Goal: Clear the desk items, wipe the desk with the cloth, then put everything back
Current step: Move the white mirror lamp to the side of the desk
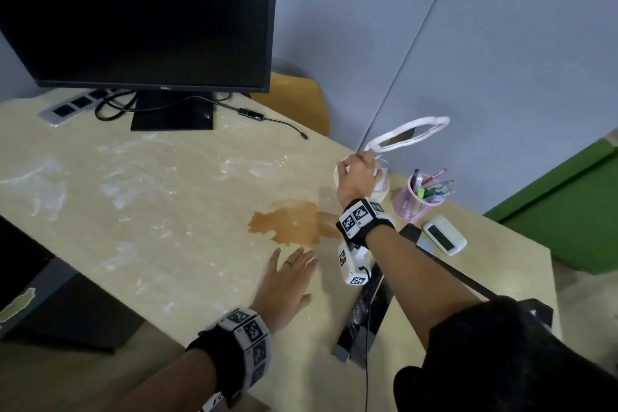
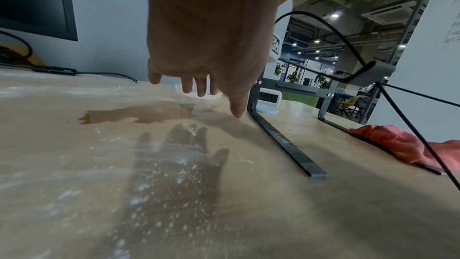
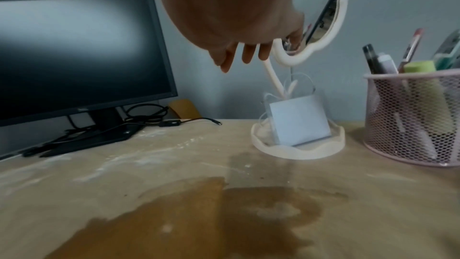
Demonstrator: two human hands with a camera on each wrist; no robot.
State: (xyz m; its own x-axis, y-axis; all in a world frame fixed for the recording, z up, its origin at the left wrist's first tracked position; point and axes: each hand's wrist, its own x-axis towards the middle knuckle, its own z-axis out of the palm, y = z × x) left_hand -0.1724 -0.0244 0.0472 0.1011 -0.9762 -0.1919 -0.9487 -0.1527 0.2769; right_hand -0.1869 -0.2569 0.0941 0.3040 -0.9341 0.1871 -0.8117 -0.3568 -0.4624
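A white-framed mirror (image 1: 409,133) on a thin stem stands in its round dish base (image 3: 298,150) at the desk's back right. My right hand (image 1: 357,174) reaches over the brown spill (image 1: 289,222) and curls around the stem (image 3: 275,78) just under the frame; the base still sits on the desk. A small white bag (image 3: 298,119) leans in the dish. My left hand (image 1: 288,278) hovers flat just above the desk (image 1: 167,211) with fingers straight, holding nothing. A pinkish-red cloth (image 2: 398,143) lies under the laptop stand.
A black monitor (image 1: 140,13) with cables and a power strip (image 1: 73,107) stands at the back left. A pink mesh pen holder (image 1: 416,202), a white digital clock (image 1: 444,234) and a dark laptop stand (image 1: 368,308) crowd the right side. White powder smears (image 1: 117,191) cover the desk.
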